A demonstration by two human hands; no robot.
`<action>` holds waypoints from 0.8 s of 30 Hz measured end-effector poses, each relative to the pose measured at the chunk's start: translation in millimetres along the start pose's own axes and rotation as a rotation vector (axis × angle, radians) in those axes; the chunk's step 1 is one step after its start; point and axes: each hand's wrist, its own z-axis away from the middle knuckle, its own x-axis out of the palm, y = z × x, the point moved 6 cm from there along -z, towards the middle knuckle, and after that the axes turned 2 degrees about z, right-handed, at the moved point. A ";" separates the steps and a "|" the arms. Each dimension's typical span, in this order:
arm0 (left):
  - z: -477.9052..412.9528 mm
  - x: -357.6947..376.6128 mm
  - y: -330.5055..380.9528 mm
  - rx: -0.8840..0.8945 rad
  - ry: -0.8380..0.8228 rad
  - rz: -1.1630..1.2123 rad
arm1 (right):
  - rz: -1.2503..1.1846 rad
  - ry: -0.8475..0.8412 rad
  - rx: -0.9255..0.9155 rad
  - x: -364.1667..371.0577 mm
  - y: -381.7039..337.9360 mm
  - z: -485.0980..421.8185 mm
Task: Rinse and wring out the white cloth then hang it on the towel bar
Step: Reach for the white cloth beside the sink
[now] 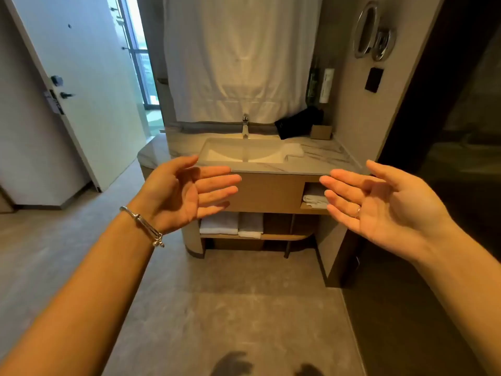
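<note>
The person stands back from the vanity with both hands raised, palms turned inward and fingers spread; the left hand and the right hand are both empty and grip nothing. The white cloth, folded into a small block, lies on the marble counter at the right edge of the sink, touching its rim, its long axis running roughly left to right along the counter. It sits forward of and above both hands in the view, well apart from either, and somewhat nearer the right hand, which looks the likelier one to reach for it. One faucet stands at the back edge of the sink. No rinsing has begun, judging from the dry-looking, still-folded cloth. Counted: one cloth on the counter, one folded stack in the small right cubby, and two folded stacks on the lower shelf. A towel bar cannot be picked out with certainty.
</note>
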 end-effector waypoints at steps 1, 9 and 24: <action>-5.8 -1.2 -0.1 -0.012 -0.008 -0.008 | 0.006 0.008 0.016 -1.2 2.3 -7.1; -58.6 -26.3 -17.3 -0.127 -0.027 -0.013 | -0.025 0.070 0.109 -10.8 26.6 -54.2; -183.8 -29.9 -31.8 -0.171 -0.034 0.058 | -0.045 0.067 0.165 -55.1 3.8 -154.7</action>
